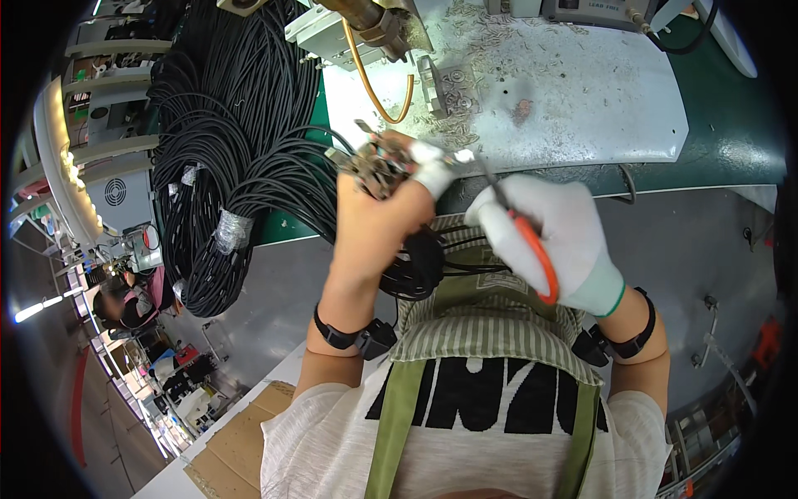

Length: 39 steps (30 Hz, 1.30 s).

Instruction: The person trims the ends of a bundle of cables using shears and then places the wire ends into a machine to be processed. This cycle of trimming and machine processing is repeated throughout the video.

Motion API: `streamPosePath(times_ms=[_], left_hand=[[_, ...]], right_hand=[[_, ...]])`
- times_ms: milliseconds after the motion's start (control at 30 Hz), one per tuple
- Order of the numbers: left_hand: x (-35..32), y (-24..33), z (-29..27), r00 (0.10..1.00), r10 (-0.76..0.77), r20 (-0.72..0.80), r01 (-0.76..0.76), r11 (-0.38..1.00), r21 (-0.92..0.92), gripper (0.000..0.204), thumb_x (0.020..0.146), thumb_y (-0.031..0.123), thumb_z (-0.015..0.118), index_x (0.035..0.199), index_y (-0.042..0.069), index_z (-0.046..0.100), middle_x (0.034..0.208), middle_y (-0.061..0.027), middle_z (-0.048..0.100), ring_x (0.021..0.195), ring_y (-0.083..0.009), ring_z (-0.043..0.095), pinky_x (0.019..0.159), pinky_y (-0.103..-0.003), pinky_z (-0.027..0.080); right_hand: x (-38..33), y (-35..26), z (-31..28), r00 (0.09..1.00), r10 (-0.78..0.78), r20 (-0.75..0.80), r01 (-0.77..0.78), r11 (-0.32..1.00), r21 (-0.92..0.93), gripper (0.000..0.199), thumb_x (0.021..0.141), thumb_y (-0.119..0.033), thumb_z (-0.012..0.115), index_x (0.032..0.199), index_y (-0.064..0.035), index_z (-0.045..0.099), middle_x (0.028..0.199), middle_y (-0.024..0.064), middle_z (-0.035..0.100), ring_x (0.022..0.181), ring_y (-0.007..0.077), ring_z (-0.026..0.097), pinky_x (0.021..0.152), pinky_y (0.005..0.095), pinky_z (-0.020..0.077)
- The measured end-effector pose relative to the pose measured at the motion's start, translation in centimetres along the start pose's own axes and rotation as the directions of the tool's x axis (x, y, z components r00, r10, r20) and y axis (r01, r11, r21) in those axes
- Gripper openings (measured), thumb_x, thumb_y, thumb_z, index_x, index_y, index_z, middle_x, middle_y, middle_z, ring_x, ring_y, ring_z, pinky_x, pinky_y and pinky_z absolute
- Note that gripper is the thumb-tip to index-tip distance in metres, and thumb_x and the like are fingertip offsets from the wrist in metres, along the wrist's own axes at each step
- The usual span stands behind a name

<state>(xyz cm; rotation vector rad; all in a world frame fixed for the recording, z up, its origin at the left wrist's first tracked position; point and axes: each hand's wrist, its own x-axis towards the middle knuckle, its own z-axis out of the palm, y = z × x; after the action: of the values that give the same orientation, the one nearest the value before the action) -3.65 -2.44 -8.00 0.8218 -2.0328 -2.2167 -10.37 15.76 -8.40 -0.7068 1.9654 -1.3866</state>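
Head view, looking down at a cable workstation. The left hand (378, 208), bare except for white tape on one finger, is clenched around a cluster of metal connector ends (378, 166) belonging to a bundle of thin black cables (420, 264); the cables loop down from the fist and hang against the striped apron below it. The connector ends sit at the centre of the view, above the near edge of the desk (723, 150).

The right hand (557, 237), in a white glove, lies at 3 o'clock from the left hand and grasps a pair of orange-handled scissors (532, 249). Its dark blades point toward 10 o'clock, and their tip is just beside the taped finger and the connectors.

At 12 o'clock from the hands, a white mat (582, 91) covers the green desk and is strewn with small cut-off scraps. A metal fixture (449, 87) stands on the mat, with an orange tube (366, 79) curving beside it.

At 9 o'clock, large coils of black cable (216, 166) are heaped, some bound with clear wrap. Both wrists carry black straps.
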Motion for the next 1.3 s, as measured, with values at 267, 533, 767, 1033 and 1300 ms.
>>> streamPosePath(times_ms=[267, 533, 767, 1033, 1300], left_hand=[[4.4, 0.9, -1.5, 0.997, 0.052, 0.054, -0.041, 0.981, -0.191, 0.01, 0.081, 0.007, 0.062, 0.087, 0.0, 0.058, 0.057, 0.0013, 0.047, 0.045, -0.0059, 0.038, 0.042, -0.022, 0.032], [7.8, 1.8, -3.2, 0.975, 0.021, 0.221, -0.015, 1.0, -0.028, 0.006, 0.08, 0.005, 0.061, 0.08, 0.0, 0.057, 0.055, -0.0005, 0.048, 0.045, -0.0077, 0.043, 0.043, -0.023, 0.036], [7.7, 3.3, -2.8, 0.977, 0.044, 0.21, -0.097, 0.964, 0.246, 0.003, 0.076, 0.003, 0.059, 0.076, 0.0, 0.058, 0.057, -0.0012, 0.053, 0.049, -0.0082, 0.049, 0.045, -0.022, 0.039], [6.9, 2.5, -2.2, 0.958, 0.242, 0.155, -0.285, 0.863, 0.417, 0.006, 0.074, 0.003, 0.061, 0.079, 0.0, 0.061, 0.062, 0.0007, 0.056, 0.055, -0.0056, 0.049, 0.051, -0.021, 0.041], [6.7, 1.8, -1.7, 0.928, 0.349, 0.132, -0.372, 0.837, 0.4, 0.012, 0.078, -0.007, 0.056, 0.072, 0.002, 0.05, 0.054, -0.0018, 0.049, 0.043, -0.0079, 0.045, 0.038, -0.021, 0.034]], right_hand=[[7.2, 0.1, -2.2, 0.984, -0.174, -0.048, 0.179, 0.972, 0.154, 0.031, 0.089, -0.028, 0.056, 0.071, -0.002, 0.06, 0.054, 0.0011, 0.052, 0.044, 0.0083, 0.049, 0.043, 0.0241, 0.0398], [10.6, -0.3, -2.6, 0.997, 0.026, 0.068, -0.045, 0.956, 0.29, 0.033, 0.084, -0.029, 0.059, 0.064, -0.002, 0.057, 0.054, 0.0038, 0.055, 0.045, 0.0097, 0.051, 0.044, 0.0235, 0.0403], [10.5, -0.4, -2.5, 0.997, 0.015, 0.073, -0.042, 0.917, 0.397, 0.031, 0.082, -0.027, 0.06, 0.064, -0.002, 0.058, 0.053, 0.0045, 0.056, 0.046, 0.0108, 0.052, 0.044, 0.0237, 0.0405], [10.8, -0.3, -2.8, 0.995, 0.005, 0.096, -0.036, 0.944, 0.329, 0.032, 0.083, -0.027, 0.059, 0.066, -0.0001, 0.058, 0.053, 0.0048, 0.055, 0.047, 0.0113, 0.053, 0.045, 0.0247, 0.0411], [11.5, 1.5, -2.8, 0.89, -0.448, 0.082, 0.442, 0.893, 0.083, 0.025, 0.085, -0.02, 0.053, 0.075, 0.0013, 0.059, 0.057, 0.0064, 0.053, 0.049, 0.0129, 0.055, 0.046, 0.0261, 0.0418]])
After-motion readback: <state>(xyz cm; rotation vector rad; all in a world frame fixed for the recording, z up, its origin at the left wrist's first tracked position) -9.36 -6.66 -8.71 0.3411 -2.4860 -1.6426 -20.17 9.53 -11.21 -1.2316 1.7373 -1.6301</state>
